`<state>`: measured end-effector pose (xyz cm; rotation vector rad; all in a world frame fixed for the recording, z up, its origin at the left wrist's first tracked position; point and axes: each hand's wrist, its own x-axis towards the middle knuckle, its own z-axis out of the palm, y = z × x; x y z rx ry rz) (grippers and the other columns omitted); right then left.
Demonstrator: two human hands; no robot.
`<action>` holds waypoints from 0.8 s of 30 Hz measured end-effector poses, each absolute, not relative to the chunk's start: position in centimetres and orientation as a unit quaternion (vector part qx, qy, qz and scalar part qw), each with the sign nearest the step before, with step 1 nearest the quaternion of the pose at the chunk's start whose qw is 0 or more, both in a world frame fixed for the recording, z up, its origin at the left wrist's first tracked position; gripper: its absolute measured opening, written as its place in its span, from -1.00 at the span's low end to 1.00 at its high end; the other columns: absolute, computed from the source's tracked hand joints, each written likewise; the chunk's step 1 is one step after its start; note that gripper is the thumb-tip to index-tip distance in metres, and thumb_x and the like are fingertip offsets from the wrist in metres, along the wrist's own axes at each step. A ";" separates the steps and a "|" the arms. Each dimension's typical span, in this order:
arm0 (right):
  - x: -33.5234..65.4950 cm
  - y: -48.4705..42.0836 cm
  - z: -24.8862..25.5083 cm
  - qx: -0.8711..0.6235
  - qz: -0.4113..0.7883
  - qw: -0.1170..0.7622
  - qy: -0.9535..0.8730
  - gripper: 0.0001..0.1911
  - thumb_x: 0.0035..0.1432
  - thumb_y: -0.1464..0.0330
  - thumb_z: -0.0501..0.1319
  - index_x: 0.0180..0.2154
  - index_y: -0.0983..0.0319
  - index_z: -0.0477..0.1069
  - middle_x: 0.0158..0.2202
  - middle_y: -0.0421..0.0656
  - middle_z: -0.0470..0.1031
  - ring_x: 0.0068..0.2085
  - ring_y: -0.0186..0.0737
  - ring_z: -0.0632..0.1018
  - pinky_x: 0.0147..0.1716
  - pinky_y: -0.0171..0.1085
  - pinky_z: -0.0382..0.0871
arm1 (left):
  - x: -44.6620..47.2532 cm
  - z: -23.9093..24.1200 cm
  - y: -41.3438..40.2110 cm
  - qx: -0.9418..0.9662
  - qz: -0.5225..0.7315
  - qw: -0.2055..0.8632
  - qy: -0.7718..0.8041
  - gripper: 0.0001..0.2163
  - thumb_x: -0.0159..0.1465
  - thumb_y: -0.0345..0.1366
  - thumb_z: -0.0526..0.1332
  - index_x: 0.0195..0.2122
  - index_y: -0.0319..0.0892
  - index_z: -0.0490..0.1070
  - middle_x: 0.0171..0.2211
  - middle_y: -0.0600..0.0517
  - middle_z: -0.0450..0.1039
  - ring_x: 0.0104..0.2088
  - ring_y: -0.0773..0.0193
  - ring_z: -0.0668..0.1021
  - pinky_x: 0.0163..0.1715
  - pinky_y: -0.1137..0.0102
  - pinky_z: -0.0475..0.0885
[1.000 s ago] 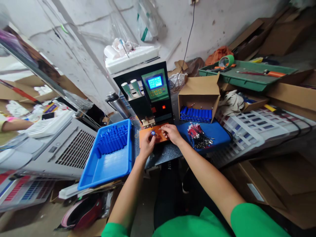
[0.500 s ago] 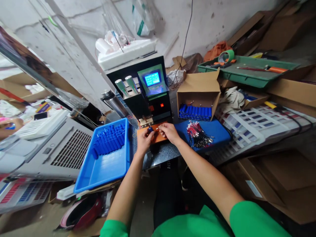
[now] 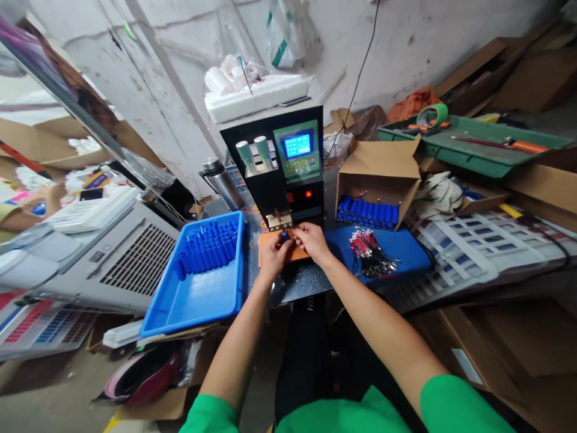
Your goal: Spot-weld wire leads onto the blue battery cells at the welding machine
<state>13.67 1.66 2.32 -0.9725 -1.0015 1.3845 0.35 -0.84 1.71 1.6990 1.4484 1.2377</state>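
Note:
My left hand [image 3: 273,257] is closed on a blue battery cell [image 3: 285,235], just under the electrode tips [image 3: 278,218] of a black spot welder [image 3: 262,191]. Beside it, my right hand [image 3: 312,242] pinches, its fingertips nearly at the cell; what they hold is too small to make out. Both hands are over an orange block [image 3: 298,253] in front of the machine. The welder's lit blue screen [image 3: 297,144] faces me. To the right, a bundle of red and black wires [image 3: 370,252] with white connectors rests on a blue pad [image 3: 408,249].
Rows of blue cells [image 3: 210,246] fill the back of a blue tray [image 3: 198,310] on the left. A cardboard box [image 3: 376,165] with more cells stands behind the pad. A steel flask [image 3: 220,182] is left of the welder. Another person's arm [image 3: 27,218] shows at far left.
My right hand has come closer to the cell and the electrode tips; the small pale piece at its fingertips is now hidden. My left hand keeps hold of the cell. The camera view has shifted.

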 end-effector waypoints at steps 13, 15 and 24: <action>12.8 2.3 2.1 -0.500 0.420 0.518 -0.552 -0.80 0.03 0.23 0.19 -0.53 0.18 0.37 -0.58 -0.23 0.43 -0.44 -0.25 0.45 -0.49 -0.36 0.21 | 0.0 0.8 -0.6 0.636 0.473 0.300 0.531 -0.73 0.21 -0.20 0.22 -0.15 -0.23 0.54 -0.34 0.01 0.57 -0.40 0.29 0.52 -0.35 0.42 0.42; 12.8 2.2 2.3 -0.506 0.410 0.514 -0.559 -0.81 0.04 0.24 0.18 -0.53 0.19 0.37 -0.56 -0.22 0.45 -0.42 -0.23 0.46 -0.47 -0.35 0.22 | 0.0 0.8 -0.6 0.641 0.468 0.291 0.534 -0.73 0.20 -0.19 0.23 -0.16 -0.23 0.54 -0.36 0.02 0.57 -0.42 0.30 0.51 -0.36 0.43 0.41; 12.7 2.3 2.2 -0.510 0.413 0.509 -0.557 -0.82 0.03 0.27 0.20 -0.54 0.20 0.37 -0.56 -0.22 0.46 -0.41 -0.22 0.47 -0.46 -0.34 0.24 | 0.0 0.9 -0.8 0.644 0.463 0.279 0.541 -0.74 0.21 -0.17 0.22 -0.18 -0.23 0.54 -0.40 0.05 0.54 -0.46 0.33 0.48 -0.42 0.45 0.35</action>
